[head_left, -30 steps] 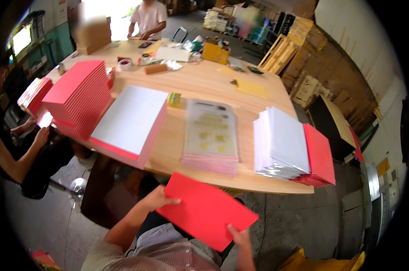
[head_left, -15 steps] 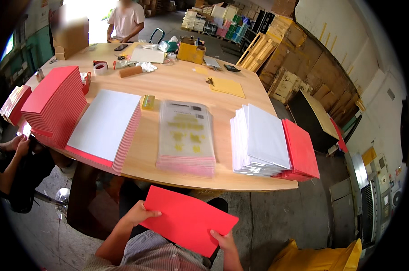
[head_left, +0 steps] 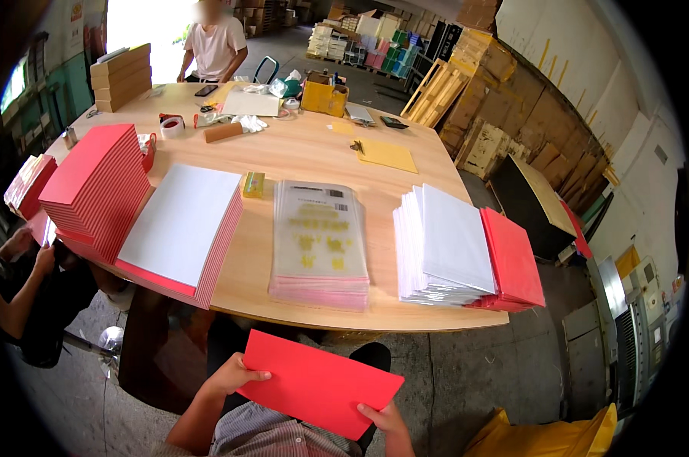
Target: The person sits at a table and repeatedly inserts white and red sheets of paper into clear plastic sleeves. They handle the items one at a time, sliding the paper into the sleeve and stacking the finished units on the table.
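Note:
Above my lap, just off the table's near edge, a flat red booklet (head_left: 322, 387) is held level and slightly tilted. My left hand (head_left: 236, 375) grips its left end, thumb on top and fingers underneath. At its right end my right hand (head_left: 384, 419) pinches it the same way. In front of me on the table lies a pile of clear plastic sleeves (head_left: 314, 236) with yellow print and pinkish lower edges. To its left is a pile of red booklets with a white top sheet (head_left: 181, 221). On the right, white-faced pieces in clear sleeves (head_left: 455, 240) lean beside red ones (head_left: 514, 255).
A tall red stack (head_left: 93, 171) rises at the table's left. A co-worker's hands (head_left: 44, 259) hold something at the left edge. Farther back are a tape roll (head_left: 172, 127), a yellow clipboard (head_left: 386, 154), and a cardboard box (head_left: 323, 97); another person (head_left: 213, 49) stands behind the table.
The view has tilted slightly, so the table sits lower. Both my hands keep the red booklet nearly still. The person across the table has straightened a little.

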Available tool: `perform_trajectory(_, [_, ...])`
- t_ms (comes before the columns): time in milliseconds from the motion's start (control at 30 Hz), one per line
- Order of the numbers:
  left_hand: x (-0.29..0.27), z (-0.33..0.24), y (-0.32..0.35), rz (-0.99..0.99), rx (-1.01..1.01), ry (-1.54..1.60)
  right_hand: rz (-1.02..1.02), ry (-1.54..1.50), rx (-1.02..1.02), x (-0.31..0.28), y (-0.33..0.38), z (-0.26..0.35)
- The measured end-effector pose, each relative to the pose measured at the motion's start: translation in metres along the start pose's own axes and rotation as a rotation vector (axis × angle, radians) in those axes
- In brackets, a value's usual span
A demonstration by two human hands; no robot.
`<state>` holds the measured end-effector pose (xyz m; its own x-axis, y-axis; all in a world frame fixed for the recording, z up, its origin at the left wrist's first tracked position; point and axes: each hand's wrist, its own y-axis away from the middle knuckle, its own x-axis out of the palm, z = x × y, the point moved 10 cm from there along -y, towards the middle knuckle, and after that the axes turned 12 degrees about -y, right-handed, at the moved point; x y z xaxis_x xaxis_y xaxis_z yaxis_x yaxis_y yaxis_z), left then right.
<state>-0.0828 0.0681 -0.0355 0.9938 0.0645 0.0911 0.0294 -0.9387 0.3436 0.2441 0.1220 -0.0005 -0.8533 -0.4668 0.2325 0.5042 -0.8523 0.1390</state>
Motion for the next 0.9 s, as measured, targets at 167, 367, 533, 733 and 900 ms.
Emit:
perform_trajectory(167, [0.004,-0.011,0.004,0.041,0.042,-0.011,0.063,0.032,-0.001,0.0,0.007,-0.007])
perform_trajectory(367, [0.002,-0.016,0.002,0.047,0.037,-0.02,0.0,-0.024,0.044,-0.005,0.012,-0.008])
perform_trajectory(533, [-0.001,-0.032,-0.002,0.039,0.047,-0.113,-0.02,0.048,-0.012,-0.01,0.015,0.001])
perform_trajectory(733, [0.012,-0.052,-0.028,0.129,0.011,-0.184,-0.133,-0.07,-0.071,-0.017,0.017,0.005])
perform_trajectory(900, [0.036,-0.077,-0.038,0.21,0.059,-0.25,-0.298,-0.238,-0.016,-0.044,0.033,-0.018])
